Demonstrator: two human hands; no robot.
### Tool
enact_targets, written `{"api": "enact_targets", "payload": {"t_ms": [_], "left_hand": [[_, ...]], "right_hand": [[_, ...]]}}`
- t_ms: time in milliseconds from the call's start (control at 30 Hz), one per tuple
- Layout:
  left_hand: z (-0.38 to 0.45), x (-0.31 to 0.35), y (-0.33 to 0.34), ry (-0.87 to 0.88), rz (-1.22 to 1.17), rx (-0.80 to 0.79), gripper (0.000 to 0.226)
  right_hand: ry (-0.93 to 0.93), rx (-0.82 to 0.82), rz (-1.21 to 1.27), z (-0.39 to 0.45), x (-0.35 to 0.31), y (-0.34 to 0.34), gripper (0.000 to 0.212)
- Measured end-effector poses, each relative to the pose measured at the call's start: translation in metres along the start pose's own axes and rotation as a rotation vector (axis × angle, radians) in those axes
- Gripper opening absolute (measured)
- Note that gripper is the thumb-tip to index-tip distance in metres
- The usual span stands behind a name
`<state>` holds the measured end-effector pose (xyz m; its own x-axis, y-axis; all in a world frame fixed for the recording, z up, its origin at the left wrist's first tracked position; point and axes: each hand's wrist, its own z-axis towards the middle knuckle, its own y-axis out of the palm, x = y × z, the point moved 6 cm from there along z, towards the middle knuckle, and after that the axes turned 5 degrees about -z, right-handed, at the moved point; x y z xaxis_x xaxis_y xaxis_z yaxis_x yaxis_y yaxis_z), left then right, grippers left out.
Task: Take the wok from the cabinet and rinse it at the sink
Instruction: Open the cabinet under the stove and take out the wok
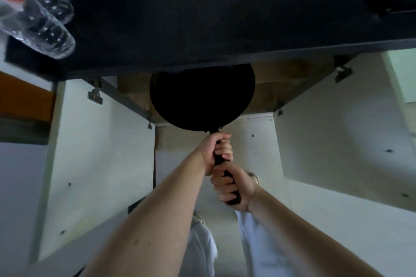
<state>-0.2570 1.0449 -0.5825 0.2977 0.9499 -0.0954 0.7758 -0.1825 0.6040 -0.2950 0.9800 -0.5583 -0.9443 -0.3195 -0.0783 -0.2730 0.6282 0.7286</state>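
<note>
A black wok [201,96] sits half inside the open cabinet under the dark counter [202,18], its far rim hidden by the counter edge. Its long black handle points toward me. My left hand [217,149] is closed around the handle close to the bowl. My right hand [234,188] grips the end of the same handle, just behind the left hand. No sink is visible.
Two white cabinet doors stand swung open, the left door [94,164] and the right door [342,141]. Several clear plastic bottles [42,13] lie on the counter at the upper left. My legs in light trousers [254,247] are below.
</note>
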Motion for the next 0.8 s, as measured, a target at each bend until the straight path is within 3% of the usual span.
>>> {"api": "enact_targets", "payload": {"t_ms": [233,367,667,800], "left_hand": [[-0.049,-0.073,-0.017,-0.025,-0.106,0.061,0.059],[-0.09,-0.118,-0.016,-0.044,-0.108,0.088,0.063],[-0.167,-0.185,0.002,-0.05,-0.05,0.057,0.065],[-0.187,-0.199,0.014,-0.033,-0.01,0.068,0.063]], "right_hand": [[0.031,0.004,0.128,-0.067,0.065,0.031,0.034],[0.042,-0.042,0.196,-0.106,0.104,0.048,0.033],[0.049,0.022,0.245,-0.178,0.159,0.086,0.045],[0.029,0.091,0.246,-0.203,0.165,0.1,0.029]]}}
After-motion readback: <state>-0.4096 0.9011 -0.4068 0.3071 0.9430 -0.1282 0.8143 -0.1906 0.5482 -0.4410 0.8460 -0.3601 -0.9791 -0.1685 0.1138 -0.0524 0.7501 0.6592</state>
